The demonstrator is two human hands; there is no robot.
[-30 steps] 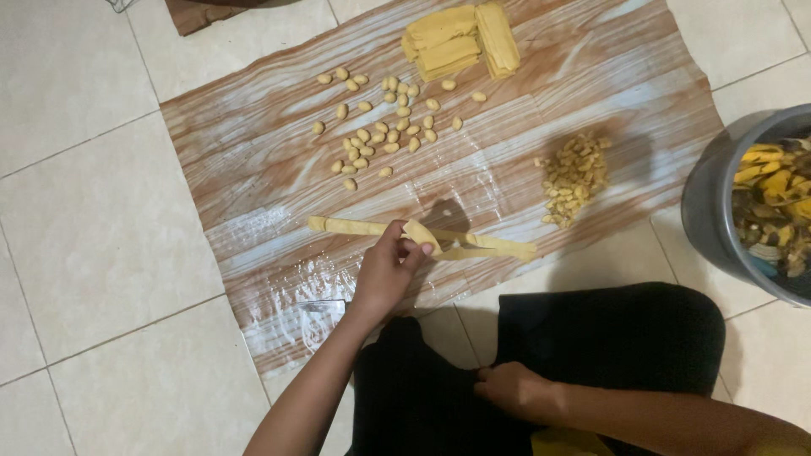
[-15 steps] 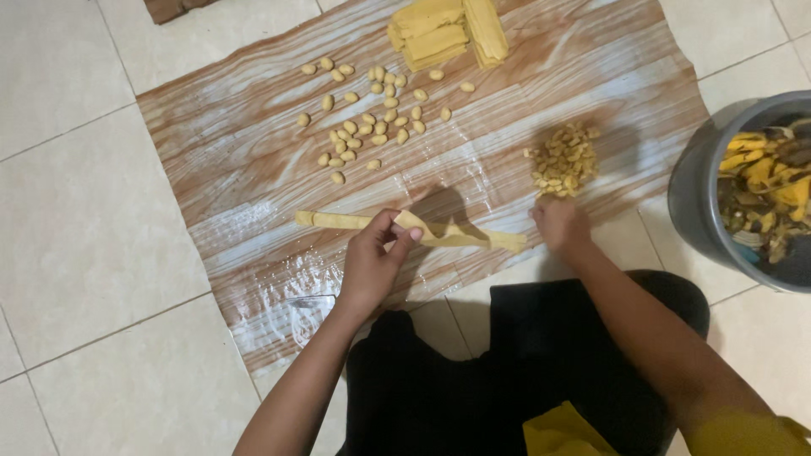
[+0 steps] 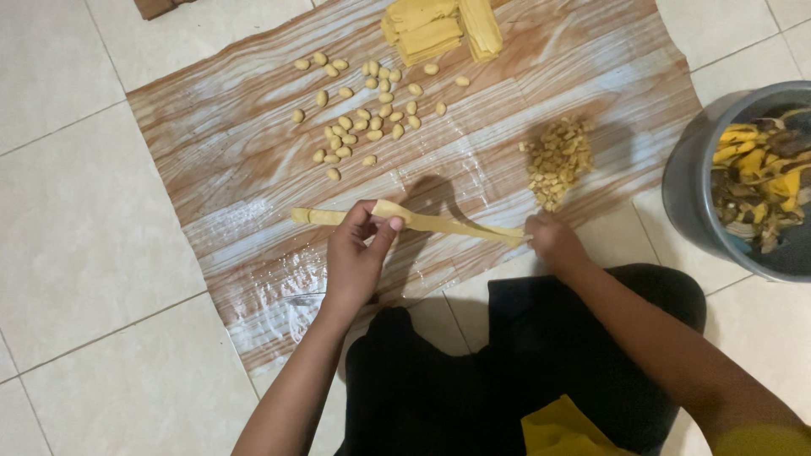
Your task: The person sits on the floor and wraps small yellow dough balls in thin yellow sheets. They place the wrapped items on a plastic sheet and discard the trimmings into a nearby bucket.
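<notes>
Lighting: dim, warm, from overhead. Shadows: soft, dark one thrown up-right of the left hand (image 3: pixel 359 253) onto the sheet (image 3: pixel 228 169). Glare: faint sheen on sheet's near wrinkles. Focus: fairly sharp; slight grain; corners darker.

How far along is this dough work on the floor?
Well underway, it seems. Already shaped: a scatter of small oval pieces and a heap of smaller bits on the plastic sheet. In hand: a long dough strip, with the left hand pinching its middle and the right hand at its end. Left: a stack of flat dough slabs.
</notes>
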